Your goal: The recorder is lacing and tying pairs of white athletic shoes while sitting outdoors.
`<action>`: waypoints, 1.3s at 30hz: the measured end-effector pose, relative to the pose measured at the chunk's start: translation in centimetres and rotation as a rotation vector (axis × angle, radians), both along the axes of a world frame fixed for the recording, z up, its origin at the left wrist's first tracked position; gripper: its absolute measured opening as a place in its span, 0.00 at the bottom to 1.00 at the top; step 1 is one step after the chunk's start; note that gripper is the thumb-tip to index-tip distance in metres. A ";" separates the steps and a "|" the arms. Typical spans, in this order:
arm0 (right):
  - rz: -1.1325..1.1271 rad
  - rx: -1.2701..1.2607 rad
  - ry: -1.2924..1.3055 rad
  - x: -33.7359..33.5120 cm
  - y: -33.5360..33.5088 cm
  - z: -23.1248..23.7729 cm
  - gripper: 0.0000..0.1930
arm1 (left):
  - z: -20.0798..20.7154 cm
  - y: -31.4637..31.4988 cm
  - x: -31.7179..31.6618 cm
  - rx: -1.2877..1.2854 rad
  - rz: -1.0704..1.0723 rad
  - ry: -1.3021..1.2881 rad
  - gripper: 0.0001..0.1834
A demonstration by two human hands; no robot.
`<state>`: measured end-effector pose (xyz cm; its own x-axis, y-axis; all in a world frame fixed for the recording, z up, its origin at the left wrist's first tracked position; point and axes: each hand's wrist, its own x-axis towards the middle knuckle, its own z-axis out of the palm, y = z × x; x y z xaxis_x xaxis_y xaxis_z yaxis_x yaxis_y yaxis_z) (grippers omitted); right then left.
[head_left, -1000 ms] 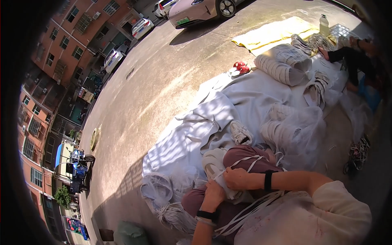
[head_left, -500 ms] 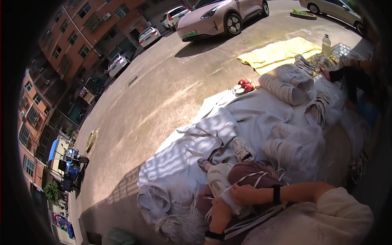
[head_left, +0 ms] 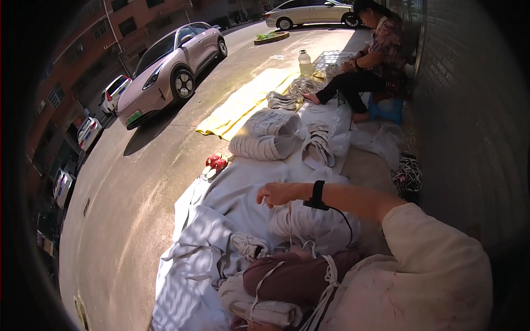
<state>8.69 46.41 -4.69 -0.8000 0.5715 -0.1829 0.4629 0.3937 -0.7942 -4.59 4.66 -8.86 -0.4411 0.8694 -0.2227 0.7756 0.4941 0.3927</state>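
My right hand (head_left: 274,194) reaches out over the white sheet (head_left: 190,237), its fingers bent downward and apart, with nothing visible in them. Below that forearm is a clear plastic bag (head_left: 314,220) with pale contents. On my lap, against the maroon trouser leg (head_left: 281,276), lies a white shoe upper (head_left: 268,311). A white lace runs over the knee, and more white laces (head_left: 331,273) hang in a bundle. Only a sliver of my left hand (head_left: 258,326) shows at the lower edge by the shoe upper; its fingers are hidden. One white sneaker (head_left: 249,246) sits on the sheet beyond my knee.
Nested stacks of white shoe uppers (head_left: 259,144) lie farther out, near red shoes (head_left: 214,164) and a yellow cloth (head_left: 237,110). Another person (head_left: 381,49) sits by the wall (head_left: 469,110) at right. A bottle (head_left: 305,63) stands behind; a pink car (head_left: 171,66) is parked beyond.
My view has swung to the right, bringing the seated person and wall in. My right hand has left the shoe upper on my lap and stretched outward; my left hand has nearly dropped out of view.
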 end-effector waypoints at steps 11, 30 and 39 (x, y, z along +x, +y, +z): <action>-1.456 0.246 0.704 26.8 18.5 9.6 0.21 | 3.5 -0.8 -1.0 0.021 0.011 0.024 0.26; 0.006 0.190 0.219 -11.3 5.8 7.0 0.36 | 4.7 -4.6 -2.1 0.473 0.532 -0.176 0.18; -0.179 0.339 0.307 -10.6 6.2 16.4 0.33 | 1.9 -4.8 -1.9 0.575 0.701 -0.416 0.16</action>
<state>-1.91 52.60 11.70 -0.6715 0.6914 0.2663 0.3115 0.5896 -0.7452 -6.46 -0.12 -6.95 -0.8785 0.4664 -0.1033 0.1276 0.4376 0.8901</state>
